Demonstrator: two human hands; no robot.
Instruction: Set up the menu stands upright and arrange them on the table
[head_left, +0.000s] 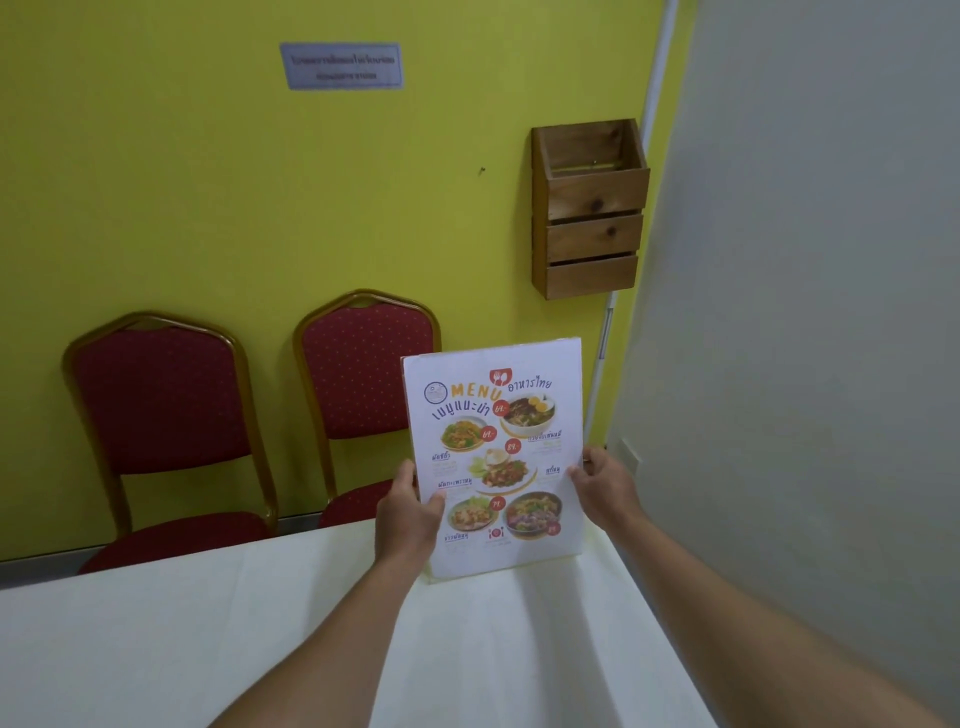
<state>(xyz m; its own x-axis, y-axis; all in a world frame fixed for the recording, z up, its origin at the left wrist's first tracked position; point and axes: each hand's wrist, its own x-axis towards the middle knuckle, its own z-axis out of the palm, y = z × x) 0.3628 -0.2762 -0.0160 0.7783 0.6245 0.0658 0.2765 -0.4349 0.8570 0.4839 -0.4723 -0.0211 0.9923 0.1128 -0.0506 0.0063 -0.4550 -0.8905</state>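
Two red chairs (218, 415) and a wooden wall rack (589, 208) stand beyond the white table (208, 649), at whose far right edge your left hand (408, 519) and right hand (605, 488) grip the upright menu stand (493, 457) by its sides.

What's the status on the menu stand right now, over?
Left hand and right hand grip the white printed menu stand by its side edges. Stand upright, base at white-clothed table. Nothing blocking.

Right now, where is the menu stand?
In the head view, the menu stand is upright at the far right end of the white-clothed table, held by the left hand and right hand, below the wooden wall rack.
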